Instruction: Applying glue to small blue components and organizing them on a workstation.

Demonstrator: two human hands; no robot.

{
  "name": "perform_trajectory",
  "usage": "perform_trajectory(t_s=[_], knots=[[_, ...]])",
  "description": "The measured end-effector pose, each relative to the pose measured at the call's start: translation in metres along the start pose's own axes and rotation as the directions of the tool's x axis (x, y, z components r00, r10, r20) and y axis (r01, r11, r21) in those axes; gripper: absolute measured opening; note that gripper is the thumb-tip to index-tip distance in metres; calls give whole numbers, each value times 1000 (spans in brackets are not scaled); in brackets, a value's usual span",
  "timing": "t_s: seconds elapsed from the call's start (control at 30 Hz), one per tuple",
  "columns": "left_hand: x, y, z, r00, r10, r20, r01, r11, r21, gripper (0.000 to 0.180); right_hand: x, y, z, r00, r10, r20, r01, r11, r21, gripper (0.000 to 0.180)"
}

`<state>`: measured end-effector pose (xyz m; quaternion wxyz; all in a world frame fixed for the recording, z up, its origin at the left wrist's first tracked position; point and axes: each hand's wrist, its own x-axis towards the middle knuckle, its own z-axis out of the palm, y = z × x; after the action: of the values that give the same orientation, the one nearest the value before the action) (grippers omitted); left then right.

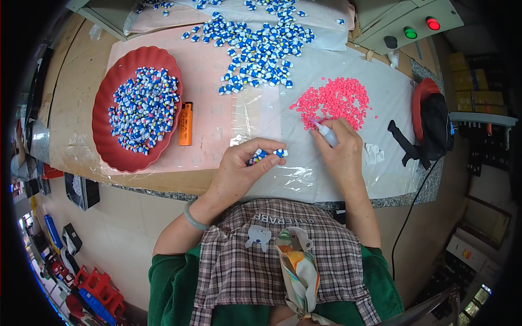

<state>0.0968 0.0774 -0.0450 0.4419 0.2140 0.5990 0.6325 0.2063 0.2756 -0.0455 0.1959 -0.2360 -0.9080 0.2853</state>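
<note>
Several small blue-and-white figurines (259, 156) lie in my left hand (242, 163), whose fingers curl round them; one is pinched between thumb and forefinger at the tips. My right hand (342, 149) grips a small translucent squeeze bottle (328, 136) with a narrow nozzle. The nozzle points at the near edge of a spread of tiny pink pieces (340, 98). Whether it touches a piece is too small to tell. Beyond both hands, a large heap of blue-and-white figurines (261, 49) covers the middle of the table.
A red scalloped bowl (100, 125) full of figurines stands at left, beside an orange lighter (186, 124). On the right lie a crumpled white scrap (374, 154) and a black cloth item (435, 125) over a red dish. A machine panel (402, 27) with lit buttons borders the far right.
</note>
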Motion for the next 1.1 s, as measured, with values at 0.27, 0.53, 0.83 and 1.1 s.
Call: perform_trajectory(t_s=[0.27,0.53,0.83,1.1], knots=[[0,-3,-2,1000,-10,27,9,1000,19,23,7,2,0,989,-94,112,95,996,-4,16],[-1,-1,-5,999,29,-38,-29,1000,2,23,9,0,-8,984,-8,178,-17,990,141,15],[-4,9,-17,993,32,-117,-37,999,-35,22,2,-7,4,990,-60,130,62,998,-15,16],[-6,8,-24,990,3,-138,-3,1000,-1,22,4,-6,0,977,-99,187,86,993,75,15]])
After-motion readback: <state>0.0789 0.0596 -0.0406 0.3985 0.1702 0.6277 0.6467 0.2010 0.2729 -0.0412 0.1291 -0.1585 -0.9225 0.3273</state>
